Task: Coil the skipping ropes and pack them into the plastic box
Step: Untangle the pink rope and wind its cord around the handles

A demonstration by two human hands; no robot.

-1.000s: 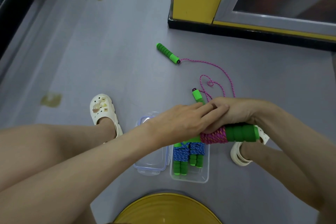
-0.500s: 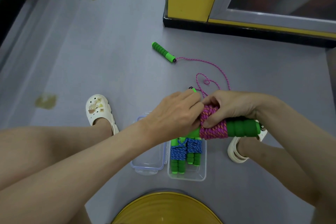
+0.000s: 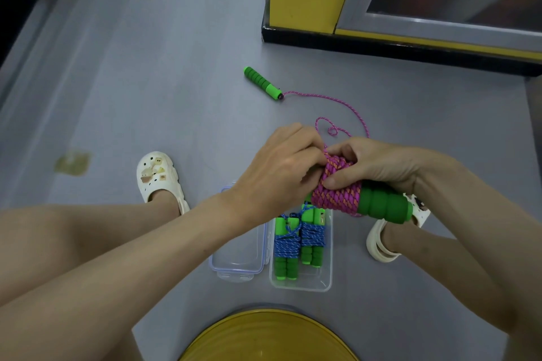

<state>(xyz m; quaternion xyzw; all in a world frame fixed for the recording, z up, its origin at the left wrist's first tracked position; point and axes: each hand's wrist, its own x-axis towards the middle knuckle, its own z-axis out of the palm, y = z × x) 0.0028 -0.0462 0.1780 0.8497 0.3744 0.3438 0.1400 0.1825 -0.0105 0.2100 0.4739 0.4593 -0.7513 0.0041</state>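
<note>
Left of the left hand (image 3: 281, 167), a white perforated clog (image 3: 158, 176) rests on the grey floor (image 3: 117, 82). The left hand's fingers are clenched round the near end of the pink braided skipping rope (image 3: 337, 187), which is wound in a tight coil about a green ribbed foam handle (image 3: 384, 205). Below this hand lies a clear plastic lid (image 3: 237, 258). Just beside the lid, beneath both hands, the clear rectangular plastic box (image 3: 302, 286) holds two blue skipping ropes (image 3: 287, 245) coiled round green handles. The right hand (image 3: 378, 161) pinches the pink coil between thumb and fingers. Beyond both hands the rope's loose length trails across the floor to a second green foam handle (image 3: 262, 83).
</note>
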